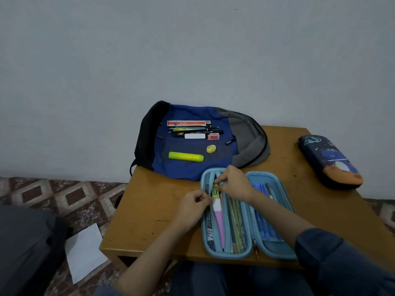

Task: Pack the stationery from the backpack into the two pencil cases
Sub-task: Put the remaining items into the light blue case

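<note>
Green, the stationery piece lies lengthwise (pointing away from the person) in the left half of the open pencil case on the table, pinched by the right hand fingers, the left hand nipping the mesh pocket beside it.

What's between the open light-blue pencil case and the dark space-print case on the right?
Nothing. In the head view only bare wooden table separates the open light-blue pencil case from the dark space-print case.
</note>
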Tool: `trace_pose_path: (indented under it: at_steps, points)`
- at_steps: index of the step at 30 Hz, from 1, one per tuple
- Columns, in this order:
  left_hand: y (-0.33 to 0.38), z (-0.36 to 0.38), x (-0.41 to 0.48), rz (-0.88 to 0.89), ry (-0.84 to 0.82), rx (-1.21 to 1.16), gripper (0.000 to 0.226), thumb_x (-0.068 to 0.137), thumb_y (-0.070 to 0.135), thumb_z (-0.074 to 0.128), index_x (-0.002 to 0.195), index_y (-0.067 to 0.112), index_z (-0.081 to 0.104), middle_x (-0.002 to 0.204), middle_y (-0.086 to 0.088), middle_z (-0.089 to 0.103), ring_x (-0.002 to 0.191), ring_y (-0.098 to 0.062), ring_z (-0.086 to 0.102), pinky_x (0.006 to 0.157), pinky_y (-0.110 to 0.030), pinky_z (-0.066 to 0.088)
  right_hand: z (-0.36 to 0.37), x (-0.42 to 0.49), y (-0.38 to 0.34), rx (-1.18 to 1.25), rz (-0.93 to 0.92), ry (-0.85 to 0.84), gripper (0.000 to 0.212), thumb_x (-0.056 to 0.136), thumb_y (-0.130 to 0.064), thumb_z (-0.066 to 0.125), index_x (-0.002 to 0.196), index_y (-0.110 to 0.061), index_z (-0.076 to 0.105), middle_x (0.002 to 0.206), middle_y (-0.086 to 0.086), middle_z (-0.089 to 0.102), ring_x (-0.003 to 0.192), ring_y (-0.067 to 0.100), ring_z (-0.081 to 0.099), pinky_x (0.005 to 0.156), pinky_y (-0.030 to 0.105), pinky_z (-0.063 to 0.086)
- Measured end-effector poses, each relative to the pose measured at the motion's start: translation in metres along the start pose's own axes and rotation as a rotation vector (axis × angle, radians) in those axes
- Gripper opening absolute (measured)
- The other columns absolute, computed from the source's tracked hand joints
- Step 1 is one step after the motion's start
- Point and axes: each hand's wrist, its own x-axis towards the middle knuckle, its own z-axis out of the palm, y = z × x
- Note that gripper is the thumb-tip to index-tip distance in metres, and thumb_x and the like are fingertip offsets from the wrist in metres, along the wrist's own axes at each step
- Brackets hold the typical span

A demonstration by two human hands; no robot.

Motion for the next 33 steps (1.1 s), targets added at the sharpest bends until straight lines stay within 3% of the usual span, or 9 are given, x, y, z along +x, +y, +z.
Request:
trace_pose_path:
  at_steps: [5, 8, 13, 17, 21, 25, 27, 29, 33]
  points:
    - [-0.003, -0.008, 0.003, 0.038, 0.081, 0.051, 0.025, 0.09, 0.018, 0.057, 0.066, 0.022, 0.057, 0.068, 0.004, 0.057, 0.065, -0.008, 0.051, 0.063, -0.024, 0.04, 0.004, -0.002, -0.001, -0.089, 0.003, 0.055, 0.029, 0.084, -0.023, 0.068, 0.112, -0.017, 0.067, 0.117, 0.007, 0.048, 0.106, 0.022, 0.052, 0.084, 0.031, 0.044]
    - [-0.009, -0.017, 0.008, 0.096, 0.19, 0.192, 0.007, 0.09, 0.019, 0.058, 0.085, 0.019, 0.063, 0.091, 0.002, 0.063, 0.085, -0.013, 0.057, 0.076, -0.025, 0.045, 0.005, -0.002, 0.0, -0.087, 0.001, 0.095, 0.018, 0.082, -0.025, 0.069, 0.098, -0.016, 0.072, 0.109, 0.005, 0.049, 0.103, 0.019, 0.052, 0.082, 0.031, 0.045]
    - [-0.032, -0.029, 0.016, 0.173, 0.124, 0.536, 0.037, 0.097, 0.027, 0.045, 0.133, 0.02, 0.05, 0.145, 0.006, 0.04, 0.138, -0.012, 0.027, 0.115, -0.025, 0.009, 0.0, 0.011, 0.005, 0.003, -0.013, 0.119, 0.015, 0.085, -0.013, 0.062, 0.083, -0.009, 0.076, 0.099, 0.009, 0.065, 0.092, 0.02, 0.06, 0.079, 0.037, 0.052]
    - [-0.044, -0.028, 0.016, 0.217, 0.114, 0.629, 0.041, 0.097, 0.029, 0.043, 0.137, 0.021, 0.045, 0.148, 0.005, 0.037, 0.141, -0.012, 0.021, 0.114, -0.02, 0.001, -0.016, 0.031, 0.003, 0.022, -0.012, 0.24, 0.013, 0.086, -0.007, 0.059, 0.085, -0.006, 0.072, 0.101, 0.011, 0.062, 0.089, 0.025, 0.061, 0.083, 0.035, 0.051]
    - [-0.045, -0.026, 0.016, 0.243, 0.156, 0.623, 0.04, 0.094, 0.027, 0.048, 0.134, 0.02, 0.049, 0.146, 0.005, 0.04, 0.14, -0.011, 0.025, 0.115, -0.023, 0.007, -0.02, 0.058, 0.0, -0.073, -0.061, 0.262, 0.021, 0.091, -0.009, 0.055, 0.11, -0.006, 0.064, 0.117, 0.015, 0.054, 0.107, 0.029, 0.053, 0.089, 0.034, 0.043]
    - [-0.046, -0.026, 0.016, 0.25, 0.183, 0.612, 0.038, 0.093, 0.026, 0.05, 0.131, 0.02, 0.052, 0.143, 0.006, 0.044, 0.138, -0.011, 0.029, 0.115, -0.022, 0.008, -0.017, 0.082, -0.003, -0.148, -0.069, 0.186, 0.048, 0.092, -0.002, 0.048, 0.138, -0.014, 0.042, 0.136, 0.015, 0.042, 0.111, 0.033, 0.05, 0.082, 0.039, 0.043]
    - [-0.046, -0.025, 0.015, 0.26, 0.192, 0.604, 0.038, 0.093, 0.026, 0.051, 0.13, 0.02, 0.053, 0.143, 0.006, 0.045, 0.137, -0.011, 0.03, 0.114, -0.023, 0.009, -0.011, 0.087, -0.002, -0.293, -0.085, 0.08, 0.069, 0.089, 0.002, 0.048, 0.148, -0.023, 0.024, 0.151, 0.011, 0.025, 0.111, 0.036, 0.049, 0.07, 0.037, 0.042]
    - [-0.047, -0.025, 0.016, 0.261, 0.194, 0.603, 0.037, 0.093, 0.026, 0.051, 0.129, 0.02, 0.054, 0.142, 0.006, 0.045, 0.137, -0.01, 0.03, 0.114, -0.022, 0.009, -0.002, 0.093, -0.002, -0.44, -0.095, 0.02, 0.08, 0.088, 0.001, 0.05, 0.15, -0.029, 0.011, 0.158, 0.006, 0.011, 0.122, 0.038, 0.041, 0.074, 0.038, 0.043]
    - [-0.049, -0.026, 0.017, 0.259, 0.204, 0.599, 0.036, 0.092, 0.026, 0.052, 0.128, 0.02, 0.055, 0.141, 0.007, 0.046, 0.136, -0.01, 0.031, 0.114, -0.024, 0.014, 0.0, 0.101, -0.005, -0.498, -0.082, -0.041, 0.066, 0.09, -0.001, 0.048, 0.148, -0.024, 0.024, 0.15, 0.008, 0.026, 0.128, 0.038, 0.033, 0.09, 0.044, 0.043]
